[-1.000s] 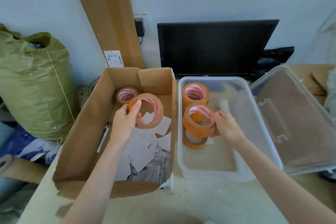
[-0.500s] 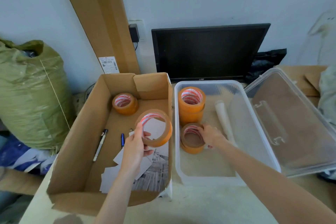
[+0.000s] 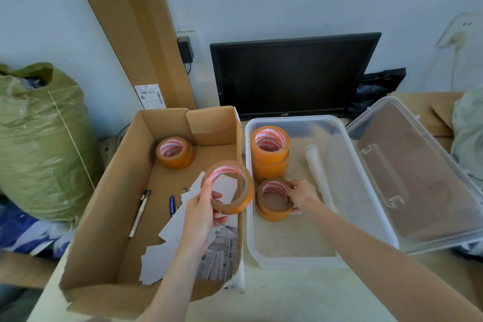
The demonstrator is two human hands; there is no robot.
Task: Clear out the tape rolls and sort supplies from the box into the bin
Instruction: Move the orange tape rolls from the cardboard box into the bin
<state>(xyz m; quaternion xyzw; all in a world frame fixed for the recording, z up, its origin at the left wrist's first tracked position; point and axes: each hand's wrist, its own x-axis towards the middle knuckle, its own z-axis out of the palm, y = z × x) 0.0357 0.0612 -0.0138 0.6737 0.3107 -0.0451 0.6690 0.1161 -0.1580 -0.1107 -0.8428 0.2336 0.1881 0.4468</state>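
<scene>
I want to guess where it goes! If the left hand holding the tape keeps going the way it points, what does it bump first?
Probably the box's right wall, then the bin. The left hand carries its tape roll that way; depth unclear.

Two bare forearms enter from the lower edge of the head view. The left hand (image 3: pixel 202 213) and right hand (image 3: pixel 303 195) carry no gloves, rings, watch or bands. No sleeve shows on either arm up to the frame edge. Fingernails are short and unpainted.
</scene>
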